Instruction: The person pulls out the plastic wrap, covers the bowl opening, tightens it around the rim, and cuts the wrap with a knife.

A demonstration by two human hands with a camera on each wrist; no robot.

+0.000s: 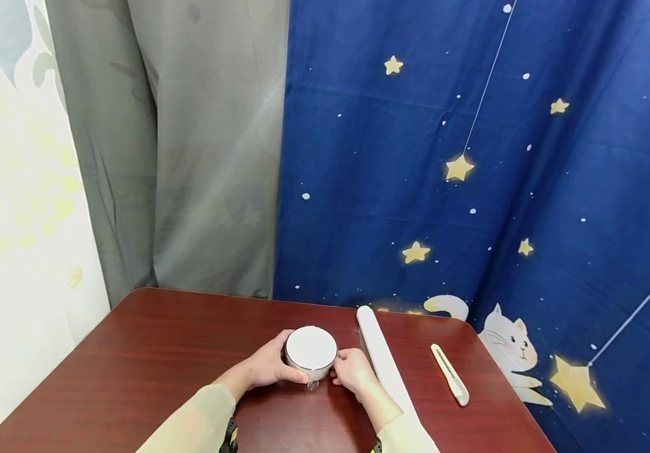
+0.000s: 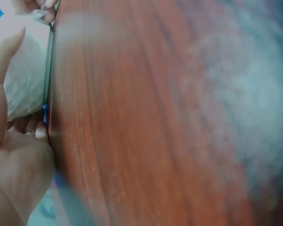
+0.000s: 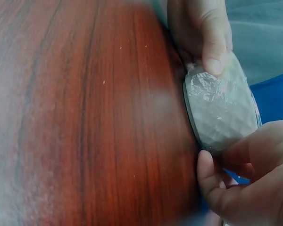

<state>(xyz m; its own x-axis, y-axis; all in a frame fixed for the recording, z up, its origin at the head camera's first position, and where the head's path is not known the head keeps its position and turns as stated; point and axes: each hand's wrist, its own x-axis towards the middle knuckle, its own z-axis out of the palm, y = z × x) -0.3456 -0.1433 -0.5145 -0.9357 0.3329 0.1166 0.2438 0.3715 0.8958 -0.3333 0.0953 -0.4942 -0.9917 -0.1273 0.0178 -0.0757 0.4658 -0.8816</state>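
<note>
A round white container with a flat top and quilted sides stands on the table, clear plastic wrap around its side. My left hand grips it from the left, thumb across the front near the base. On the other side, my right hand has its fingers curled in at the container's edge. In the left wrist view a crumpled bit of the wrap shows beside the right hand's fingers, which appear to pinch it. The right fingertips are partly hidden behind the container in the right wrist view.
A long white roll lies just right of my right hand, running away from me. Farther right, a utility knife lies on the dark red wooden table. Grey and blue curtains hang behind the table's far edge.
</note>
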